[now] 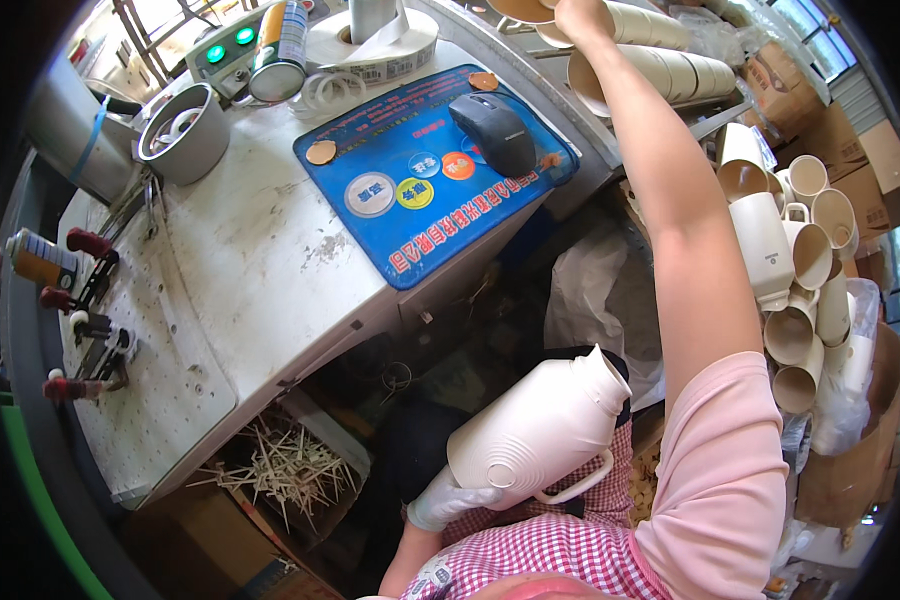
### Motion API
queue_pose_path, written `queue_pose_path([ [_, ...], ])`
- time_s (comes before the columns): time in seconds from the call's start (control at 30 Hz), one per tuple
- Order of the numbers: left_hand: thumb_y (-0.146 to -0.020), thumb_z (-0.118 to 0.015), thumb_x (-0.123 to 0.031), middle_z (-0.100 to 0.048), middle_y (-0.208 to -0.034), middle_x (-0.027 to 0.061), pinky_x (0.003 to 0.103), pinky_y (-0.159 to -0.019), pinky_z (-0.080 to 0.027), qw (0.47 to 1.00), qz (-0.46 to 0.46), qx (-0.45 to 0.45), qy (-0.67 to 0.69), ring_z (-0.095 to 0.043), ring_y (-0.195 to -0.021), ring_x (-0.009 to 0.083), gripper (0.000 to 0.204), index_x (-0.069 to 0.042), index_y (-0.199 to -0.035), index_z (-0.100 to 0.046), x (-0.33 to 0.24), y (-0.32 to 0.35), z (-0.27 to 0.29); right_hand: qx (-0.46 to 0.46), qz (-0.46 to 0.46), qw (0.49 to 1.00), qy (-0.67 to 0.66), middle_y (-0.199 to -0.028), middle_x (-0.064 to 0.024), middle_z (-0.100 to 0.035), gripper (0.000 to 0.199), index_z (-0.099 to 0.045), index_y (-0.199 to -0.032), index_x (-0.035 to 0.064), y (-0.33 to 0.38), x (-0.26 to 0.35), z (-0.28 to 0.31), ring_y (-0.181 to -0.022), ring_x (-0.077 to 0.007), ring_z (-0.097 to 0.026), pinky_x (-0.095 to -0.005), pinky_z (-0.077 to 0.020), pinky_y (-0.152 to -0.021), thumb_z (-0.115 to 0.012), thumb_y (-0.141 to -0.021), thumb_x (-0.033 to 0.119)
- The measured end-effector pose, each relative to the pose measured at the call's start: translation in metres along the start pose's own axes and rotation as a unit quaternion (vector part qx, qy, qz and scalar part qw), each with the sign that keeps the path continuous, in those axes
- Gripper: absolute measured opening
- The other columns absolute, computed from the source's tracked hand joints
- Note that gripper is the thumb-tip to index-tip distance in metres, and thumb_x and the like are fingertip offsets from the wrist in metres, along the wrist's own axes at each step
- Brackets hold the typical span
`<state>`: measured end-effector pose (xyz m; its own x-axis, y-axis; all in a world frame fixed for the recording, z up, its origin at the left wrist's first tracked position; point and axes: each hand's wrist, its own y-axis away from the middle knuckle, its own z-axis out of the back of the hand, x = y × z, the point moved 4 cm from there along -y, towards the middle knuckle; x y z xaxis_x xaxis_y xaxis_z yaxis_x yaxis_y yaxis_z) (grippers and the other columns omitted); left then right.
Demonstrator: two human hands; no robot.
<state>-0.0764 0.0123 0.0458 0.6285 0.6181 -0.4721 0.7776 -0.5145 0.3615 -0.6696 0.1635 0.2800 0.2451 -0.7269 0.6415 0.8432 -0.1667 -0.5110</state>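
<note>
My left hand [448,502], in a pale glove, supports a cream plastic jug [535,430] near its base. The jug lies tilted over my lap, its spout up to the right and its loop handle on the lower side. Concentric ridges surround a round mark on its wall. My right arm stretches far forward, and my right hand [582,18] is at the top edge beside a row of cream hollow shells [660,75]. Its fingers are partly cut off by the edge, so its grip is unclear.
On the white worktable [260,290] lie a blue mouse pad [370,170] with a black mouse [495,135], a label roll [380,60], a grey pot [185,135] and toggle clamps [90,340]. Below is a box of thin sticks [290,470]. More cream jugs [765,245] are piled right.
</note>
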Motion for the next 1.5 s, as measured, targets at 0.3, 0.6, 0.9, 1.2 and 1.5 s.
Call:
queue_pose_path([
  [0.3,-0.082,-0.084,-0.013,-0.060,-0.140,0.0139,0.039,-0.111,-0.044,0.996,0.080,-0.005,0.033,-0.059,-0.128,0.0234,0.081,0.004,-0.150,-0.043,-0.011,-0.012,0.001,-0.075,-0.028,0.994,0.070,-0.120,-0.0304,-0.070,0.062,-0.066,-0.122,-0.0048,-0.033,-0.029,-0.059,-0.122,-0.0447,-0.063,-0.0516,-0.0438,-0.109,-0.024,-0.108,0.038],
  [0.6,-0.086,-0.078,-0.008,-0.064,-0.135,0.0163,0.040,-0.107,-0.049,0.995,0.073,0.013,0.060,-0.063,-0.124,0.0255,0.071,0.004,-0.148,-0.046,-0.039,-0.017,-0.015,0.031,0.021,0.970,0.239,-0.115,-0.0329,-0.070,0.042,-0.070,-0.112,-0.0059,-0.041,-0.043,-0.048,-0.110,-0.0445,-0.069,-0.0525,-0.0543,-0.095,-0.044,-0.102,0.026],
  [0.9,-0.083,-0.081,-0.011,-0.061,-0.140,0.0152,0.039,-0.111,-0.044,0.993,0.107,-0.004,0.049,-0.058,-0.129,0.0244,0.079,0.004,-0.151,-0.043,-0.025,-0.019,-0.003,0.172,0.095,0.956,0.216,-0.101,-0.0224,-0.074,0.043,-0.068,-0.118,0.0002,-0.031,-0.038,-0.089,-0.097,-0.0339,-0.073,-0.0472,-0.0554,-0.085,-0.068,-0.093,0.035],
  [1.2,-0.086,-0.078,-0.010,-0.062,-0.140,0.0143,0.038,-0.111,-0.044,0.993,0.112,-0.018,0.023,-0.059,-0.128,0.0229,0.072,0.004,-0.149,-0.046,-0.033,-0.026,-0.004,0.159,0.079,0.976,0.123,-0.098,-0.0211,-0.074,0.028,-0.069,-0.116,0.0032,-0.057,-0.050,-0.092,-0.093,-0.0358,-0.073,-0.0459,-0.0560,-0.083,-0.066,-0.090,0.012],
  [1.5,-0.087,-0.076,-0.003,-0.063,-0.138,0.0118,0.036,-0.109,-0.045,0.986,0.158,-0.041,0.034,-0.059,-0.126,0.0199,0.065,0.003,-0.146,-0.050,-0.027,-0.020,-0.004,0.074,0.012,0.995,0.068,-0.125,-0.0273,-0.068,0.045,-0.067,-0.124,-0.0014,-0.091,-0.094,-0.112,-0.114,-0.0369,-0.067,-0.0466,-0.0502,-0.097,-0.050,-0.099,0.032],
])
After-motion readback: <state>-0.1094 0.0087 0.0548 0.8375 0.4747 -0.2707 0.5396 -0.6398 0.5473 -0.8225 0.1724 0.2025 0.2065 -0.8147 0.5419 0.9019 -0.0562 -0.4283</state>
